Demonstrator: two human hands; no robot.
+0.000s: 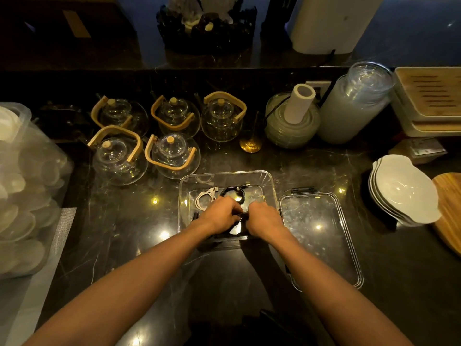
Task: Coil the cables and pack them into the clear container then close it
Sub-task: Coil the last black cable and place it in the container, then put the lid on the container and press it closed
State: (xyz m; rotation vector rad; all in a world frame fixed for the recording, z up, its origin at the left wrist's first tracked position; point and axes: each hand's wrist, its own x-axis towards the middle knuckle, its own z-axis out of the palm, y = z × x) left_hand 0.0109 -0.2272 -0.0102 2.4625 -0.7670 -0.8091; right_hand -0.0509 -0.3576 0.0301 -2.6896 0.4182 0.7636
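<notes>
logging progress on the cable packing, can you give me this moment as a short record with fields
container: clear container open on the dark counter
lid: clear lid off, lying flat to the right of the container
packed so far: white cable coiled at left; black cable coiled behind the hands
left hand: left hand inside the container, fingers on a dark cable
right hand: right hand inside the container, holding the same cable
cable in hand: mostly hidden, coil state unclear
left to do: close the lid
</notes>
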